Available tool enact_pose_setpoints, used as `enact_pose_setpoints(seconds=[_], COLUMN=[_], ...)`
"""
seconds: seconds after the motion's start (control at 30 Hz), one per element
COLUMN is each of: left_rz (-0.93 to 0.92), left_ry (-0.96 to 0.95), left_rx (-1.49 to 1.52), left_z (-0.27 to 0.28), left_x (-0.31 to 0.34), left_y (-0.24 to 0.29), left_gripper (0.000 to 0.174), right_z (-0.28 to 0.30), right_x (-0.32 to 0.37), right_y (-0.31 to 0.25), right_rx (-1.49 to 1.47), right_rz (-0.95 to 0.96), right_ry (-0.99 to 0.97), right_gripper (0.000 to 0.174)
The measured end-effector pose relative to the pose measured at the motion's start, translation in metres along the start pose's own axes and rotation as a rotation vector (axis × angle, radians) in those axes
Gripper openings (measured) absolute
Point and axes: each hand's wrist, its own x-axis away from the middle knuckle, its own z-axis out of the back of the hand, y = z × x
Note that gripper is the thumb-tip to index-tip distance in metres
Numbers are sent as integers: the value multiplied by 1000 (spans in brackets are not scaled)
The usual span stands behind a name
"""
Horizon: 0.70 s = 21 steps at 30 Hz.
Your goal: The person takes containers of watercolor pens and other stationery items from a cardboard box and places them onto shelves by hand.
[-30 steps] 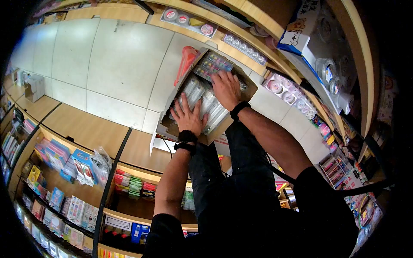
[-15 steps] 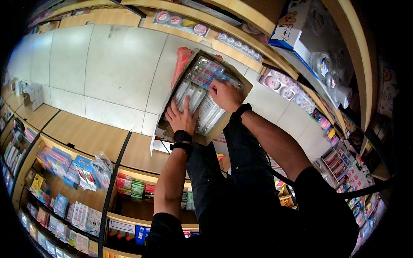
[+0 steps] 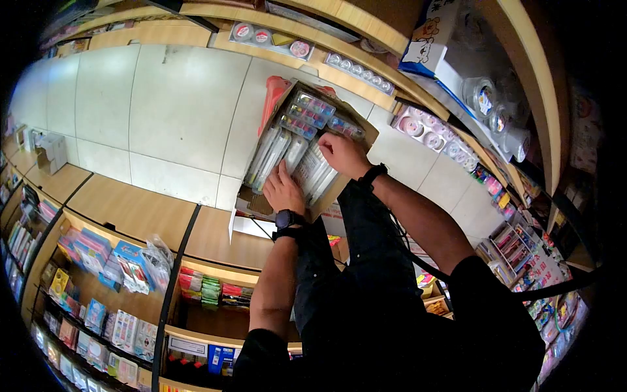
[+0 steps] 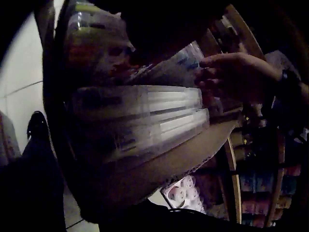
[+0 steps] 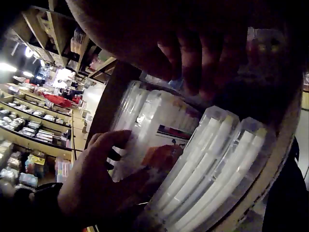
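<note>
A cardboard box (image 3: 356, 111) holds long clear plastic cases (image 3: 264, 157) with white contents, lying side by side. At its far end are small clear cases (image 3: 310, 111) with colourful pieces in compartments. The left hand (image 3: 284, 191) lies over the near ends of the long cases, index finger extended; in the right wrist view the left hand (image 5: 91, 179) touches a clear case (image 5: 149, 118) with thumb and fingers apart. Bent fingers of the right hand (image 3: 343, 155) are down beside the small cases; whether they grip anything is hidden. The left wrist view is dark.
An orange-red object (image 3: 273, 98) lies on the tiled floor (image 3: 186, 98) beside the box. Stocked shelves (image 3: 111, 255) stand on the left, and a display ledge with round containers (image 3: 431, 134) runs along the right. A black cable (image 3: 555, 285) crosses at the right.
The left hand has shifted right and toward the body, uncovering long cases at the box's left side. The right hand has drawn back from the small cases, its fingers more bent.
</note>
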Motion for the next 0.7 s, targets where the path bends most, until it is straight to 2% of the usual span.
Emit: enact_pose_setpoints(seconds=[0.07,0.1,0.17,0.3,0.33,0.4,0.43,0.53,0.67,0.7], left_rz=[-7,-8,20,23,-26,-68,-104,-125,-193,-146], left_ry=[-117,-113,-251,-223,-150,-154,-166,-162,-69,-68], left_rx=[-90,-87,-111,-74,-48,-36,-22,99,372,429], left_z=[5,7,9,17,20,32,42,93,194,210], left_x=[2,1,-2,-5,-2,6,10,20,30,37], left_y=[3,3,2,1,0,-2,-1,4,9,3], left_gripper=[43,43,44,44,45,44,44,42,39,35], right_z=[4,6,11,19,23,31,35,52,92,102], right_x=[3,5,6,17,17,24,28,48,82,89], right_y=[1,1,5,6,4,-3,-8,-20,-42,-45], right_rx=[26,10,-2,-42,-50,-48,-42,-29,-96,-95], right_rz=[46,14,-18,6,-6,-39,-76,-28,-24,-12], right_ry=[16,5,-1,9,3,-13,-36,-70,-141,-131], right_gripper=[11,10,9,9,10,12,13,15,19,20])
